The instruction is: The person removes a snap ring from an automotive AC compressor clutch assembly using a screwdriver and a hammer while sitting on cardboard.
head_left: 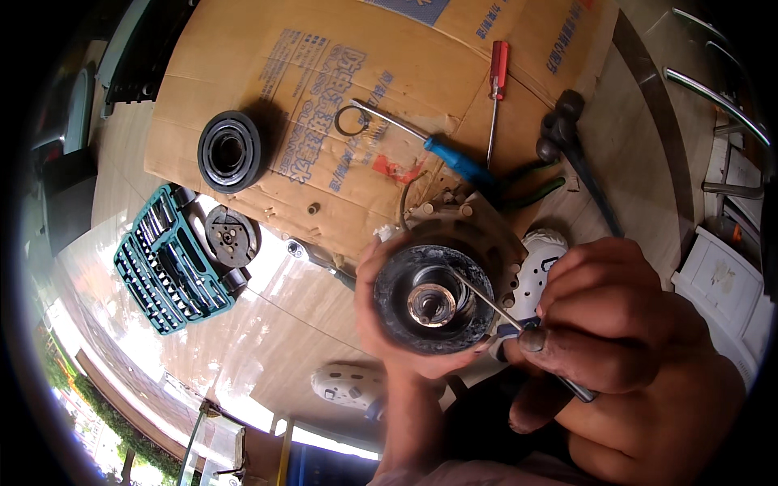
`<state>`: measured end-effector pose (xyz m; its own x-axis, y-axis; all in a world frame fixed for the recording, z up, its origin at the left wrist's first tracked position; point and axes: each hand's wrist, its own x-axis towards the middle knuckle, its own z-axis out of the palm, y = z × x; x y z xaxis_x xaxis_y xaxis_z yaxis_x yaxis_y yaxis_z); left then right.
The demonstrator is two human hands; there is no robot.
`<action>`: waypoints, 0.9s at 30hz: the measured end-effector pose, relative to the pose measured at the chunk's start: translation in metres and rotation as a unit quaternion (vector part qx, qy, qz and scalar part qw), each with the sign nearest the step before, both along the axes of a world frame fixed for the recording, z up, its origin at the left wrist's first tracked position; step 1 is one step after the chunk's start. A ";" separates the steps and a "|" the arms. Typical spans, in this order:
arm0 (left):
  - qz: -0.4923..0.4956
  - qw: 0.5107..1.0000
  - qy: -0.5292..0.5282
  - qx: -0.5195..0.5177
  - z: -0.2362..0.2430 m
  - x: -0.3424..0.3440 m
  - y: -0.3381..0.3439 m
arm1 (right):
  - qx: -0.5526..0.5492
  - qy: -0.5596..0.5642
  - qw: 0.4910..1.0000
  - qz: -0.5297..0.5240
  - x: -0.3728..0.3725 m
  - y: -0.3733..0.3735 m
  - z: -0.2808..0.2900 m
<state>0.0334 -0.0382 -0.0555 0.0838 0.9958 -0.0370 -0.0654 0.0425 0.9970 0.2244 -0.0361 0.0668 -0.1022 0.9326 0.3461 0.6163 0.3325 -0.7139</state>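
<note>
My left hand [374, 279] is wrapped around the rim of a round black coil [391, 312] on the front of a metal compressor [498, 239]. A shaft and a worn metal collar show in the middle of the coil. Pinched in my right hand [604, 324] is a slim metal pick-like tool [485, 297]; its exact kind is unclear. Its tip reaches into the recess between the coil and the collar. The far end of the tool sticks out below my fingers. The compressor's underside is hidden.
On the flattened cardboard [324, 49] lie a black pulley [212, 151], a thin ring [339, 121], a blue-handled screwdriver [454, 158] and a red-handled one [499, 61]. A hammer [583, 166], pliers [535, 193], a socket set [166, 259], a clutch plate [219, 235] and a ratchet [316, 257] lie around.
</note>
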 end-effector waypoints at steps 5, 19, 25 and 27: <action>0.038 0.999 -0.007 0.008 0.001 0.001 -0.002 | 0.021 0.022 0.999 -0.017 -0.006 0.000 -0.007; 0.090 0.993 0.000 -0.072 0.019 0.019 -0.006 | 0.068 -0.059 0.993 0.073 -0.002 0.016 -0.012; 0.065 0.997 0.012 -0.030 0.008 0.009 -0.008 | -0.061 -0.125 0.977 0.159 0.004 0.016 0.002; 0.052 0.998 -0.003 -0.040 0.008 0.016 -0.009 | -0.158 -0.127 0.973 0.108 0.001 0.014 0.034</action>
<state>0.0492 -0.0467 -0.0470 -0.0198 0.9929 -0.1170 -0.0794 0.1151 0.9902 0.2258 -0.0216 0.1005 -0.3530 0.9355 -0.0168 0.7264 0.2627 -0.6351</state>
